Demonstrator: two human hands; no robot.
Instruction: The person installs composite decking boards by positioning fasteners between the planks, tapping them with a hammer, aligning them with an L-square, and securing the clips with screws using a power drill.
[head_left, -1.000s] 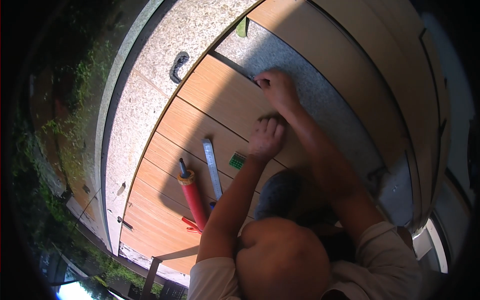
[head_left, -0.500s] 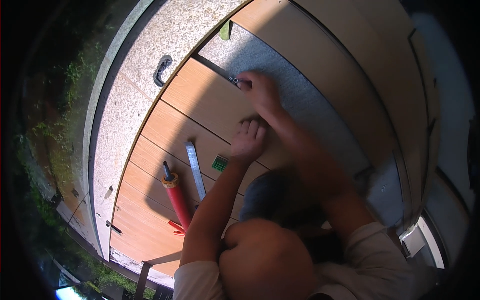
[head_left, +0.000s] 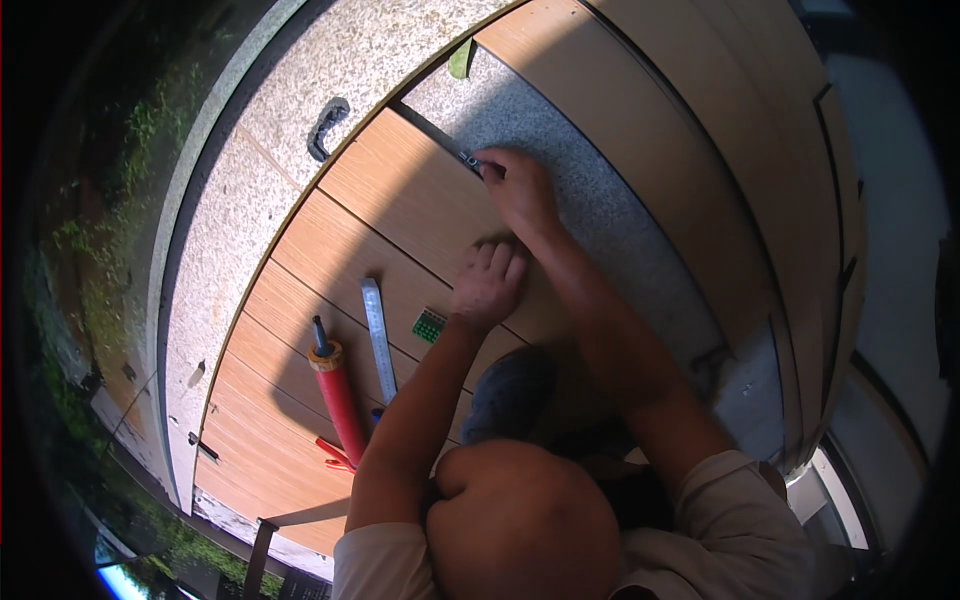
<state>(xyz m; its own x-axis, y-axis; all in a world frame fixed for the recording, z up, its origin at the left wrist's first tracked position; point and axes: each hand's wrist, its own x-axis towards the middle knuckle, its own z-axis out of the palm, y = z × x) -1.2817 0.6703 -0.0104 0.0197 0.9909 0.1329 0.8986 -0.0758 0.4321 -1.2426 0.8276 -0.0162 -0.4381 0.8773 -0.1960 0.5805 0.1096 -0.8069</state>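
My right hand (head_left: pixel 522 192) pinches a small metal clip (head_left: pixel 469 160) between thumb and fingertips, against the edge of a wooden plank (head_left: pixel 400 190). What lies under its fingers is hidden. On the same planking, nearer to me, my left hand (head_left: pixel 490 285) rests palm down, its fingers laid side by side and slightly bent, with nothing visible in it. Just left of that wrist sits a small green block of pegs or pieces (head_left: pixel 429 324). Beyond the left forearm lie a metal ruler (head_left: pixel 377 335) and a red cylindrical tool (head_left: pixel 340 400) with a yellowish collar and grey tip.
Grey speckled stone (head_left: pixel 590 200) shows in the gap between planks. A green leaf (head_left: pixel 461 60) lies at its far end. Red-handled pliers or snips (head_left: pixel 335 455) lie at left. A curved black piece (head_left: pixel 325 128) sits on the pale ledge. My knee (head_left: pixel 508 395) is close to the planks.
The view has shifted slightly, so the ruler, red tool and green block appear a little further left. Both hands keep nearly the same places, the right still pinching the clip.
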